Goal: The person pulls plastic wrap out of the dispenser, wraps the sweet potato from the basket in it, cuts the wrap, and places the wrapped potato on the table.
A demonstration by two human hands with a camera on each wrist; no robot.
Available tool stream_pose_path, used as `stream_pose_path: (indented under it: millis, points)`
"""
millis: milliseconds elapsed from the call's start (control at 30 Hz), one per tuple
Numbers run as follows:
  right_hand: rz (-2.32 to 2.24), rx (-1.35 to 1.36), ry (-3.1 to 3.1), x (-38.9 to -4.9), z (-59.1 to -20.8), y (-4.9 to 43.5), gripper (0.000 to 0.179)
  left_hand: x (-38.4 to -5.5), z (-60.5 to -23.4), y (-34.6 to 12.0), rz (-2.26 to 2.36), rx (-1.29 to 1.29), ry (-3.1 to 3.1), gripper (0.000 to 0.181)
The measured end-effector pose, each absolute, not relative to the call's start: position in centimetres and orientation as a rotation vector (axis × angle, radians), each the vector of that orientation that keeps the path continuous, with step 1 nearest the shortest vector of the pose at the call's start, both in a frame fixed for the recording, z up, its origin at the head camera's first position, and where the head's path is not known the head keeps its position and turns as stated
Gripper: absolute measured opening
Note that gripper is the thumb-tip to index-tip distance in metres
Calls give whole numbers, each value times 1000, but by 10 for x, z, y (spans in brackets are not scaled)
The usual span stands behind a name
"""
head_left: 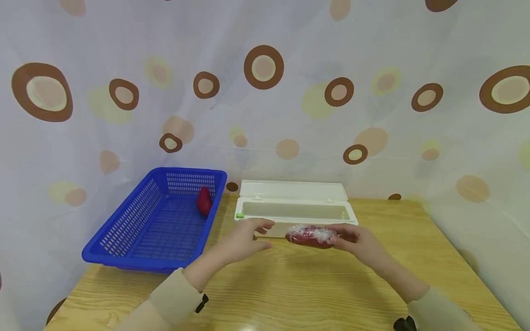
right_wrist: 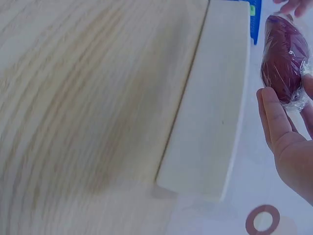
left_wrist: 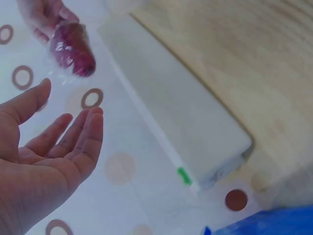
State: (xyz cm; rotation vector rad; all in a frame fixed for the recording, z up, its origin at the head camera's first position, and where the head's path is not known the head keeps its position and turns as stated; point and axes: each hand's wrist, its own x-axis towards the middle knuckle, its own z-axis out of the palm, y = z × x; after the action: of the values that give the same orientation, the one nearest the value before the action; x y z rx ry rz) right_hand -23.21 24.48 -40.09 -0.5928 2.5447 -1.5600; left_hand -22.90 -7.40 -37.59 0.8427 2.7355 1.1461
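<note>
My right hand grips one end of a dark red sweet potato wrapped in clear cling film. The potato is held up in front of a long white box, and loose, crinkled film shows along its top. My left hand is at the other side with thumb and fingers spread, apart from the wrapped potato and holding nothing. In the left wrist view the left palm faces up with bent, parted fingers. The right wrist view shows the right fingers and thumb around the lower end of the potato.
The white box's lid stands raised at the back, and a small green piece sits at its left end. A blue plastic basket on the left holds another red sweet potato. Under everything is a wooden table, with a patterned curtain behind.
</note>
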Motion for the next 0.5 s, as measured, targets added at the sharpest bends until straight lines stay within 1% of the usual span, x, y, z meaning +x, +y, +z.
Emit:
stream_pose_path:
  millis: [133,267,367,500]
  points:
    - [-1538,-526,2593,-226,-391,258,44,-222,-356,-86,1160,814,2769,48]
    - [-1533,-463,2638,-221,-385,272,45,-219,-344,-95,1180,786,2814,47]
    - [-1535,-408,2674,-220,-385,285,46,-221,-343,-100,1203,779,2852,47]
    - [-1567,-363,2681,-218,-386,302,49,-225,-351,-101,1214,737,2884,48]
